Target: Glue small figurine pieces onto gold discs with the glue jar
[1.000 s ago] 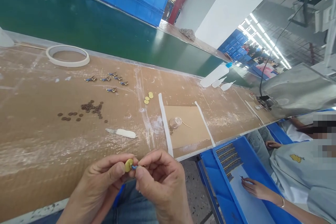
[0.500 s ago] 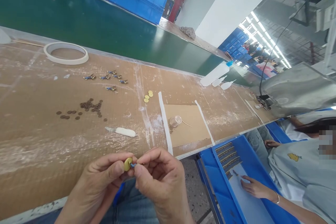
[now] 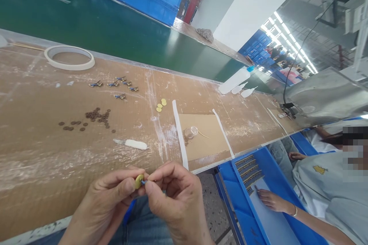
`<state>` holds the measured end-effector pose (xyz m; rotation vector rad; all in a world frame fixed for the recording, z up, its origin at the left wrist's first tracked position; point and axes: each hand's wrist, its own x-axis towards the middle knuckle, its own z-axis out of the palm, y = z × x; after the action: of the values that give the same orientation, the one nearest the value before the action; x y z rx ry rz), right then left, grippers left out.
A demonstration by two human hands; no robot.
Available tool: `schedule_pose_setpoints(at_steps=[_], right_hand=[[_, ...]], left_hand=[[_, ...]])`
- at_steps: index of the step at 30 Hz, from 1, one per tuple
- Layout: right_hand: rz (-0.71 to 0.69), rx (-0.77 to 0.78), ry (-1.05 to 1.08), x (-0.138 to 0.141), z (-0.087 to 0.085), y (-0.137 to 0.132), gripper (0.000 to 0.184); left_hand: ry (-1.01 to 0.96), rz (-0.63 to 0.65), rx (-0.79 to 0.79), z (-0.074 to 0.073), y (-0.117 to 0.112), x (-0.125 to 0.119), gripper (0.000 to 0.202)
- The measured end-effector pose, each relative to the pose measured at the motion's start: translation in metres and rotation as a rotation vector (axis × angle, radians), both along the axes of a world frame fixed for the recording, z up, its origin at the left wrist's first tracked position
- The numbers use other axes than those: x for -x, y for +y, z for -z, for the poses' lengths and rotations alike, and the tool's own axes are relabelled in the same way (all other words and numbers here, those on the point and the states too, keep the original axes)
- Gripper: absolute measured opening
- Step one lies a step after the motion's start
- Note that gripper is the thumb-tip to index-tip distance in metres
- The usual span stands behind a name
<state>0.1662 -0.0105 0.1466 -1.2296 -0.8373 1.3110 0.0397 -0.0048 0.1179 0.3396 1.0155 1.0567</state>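
yellow disc [image 3: 139, 181] pinched in left hand [image 3: 107, 203] fingers; right hand [image 3: 175, 203] fingers clamp a mostly hidden blue piece [image 3: 143, 182].

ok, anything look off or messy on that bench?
Mostly wear: white residue streaks smear the brown bench cover, and dark washers lie scattered loose. Both hands, left and right, pinch a yellow disc and small blue part normally.

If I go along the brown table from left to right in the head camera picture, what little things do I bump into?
White tape ring → dark brown discs → small blue-and-brass parts → white tube → yellow discs → little clear cup → white squeeze bottles.
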Motion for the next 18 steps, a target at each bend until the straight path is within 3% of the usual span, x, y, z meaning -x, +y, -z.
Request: schedule_pose_setpoints(at_steps=[7, 14, 18], right_hand=[[-0.027, 0.029, -0.131, -0.003, -0.001, 0.0, 0.004], [-0.146, 0.027, -0.265, -0.013, -0.013, 0.003, 0.003], [-0.171, -0.013, -0.304, -0.015, -0.014, 0.005, 0.005]], left_hand=[[-0.008, 0.089, -0.049, 0.007, -0.001, 0.003, 0.02], [0.044, 0.073, -0.009, -0.007, -0.002, -0.002, 0.029], [0.048, 0.11, -0.054, 0.001, -0.004, 0.0, 0.025]])
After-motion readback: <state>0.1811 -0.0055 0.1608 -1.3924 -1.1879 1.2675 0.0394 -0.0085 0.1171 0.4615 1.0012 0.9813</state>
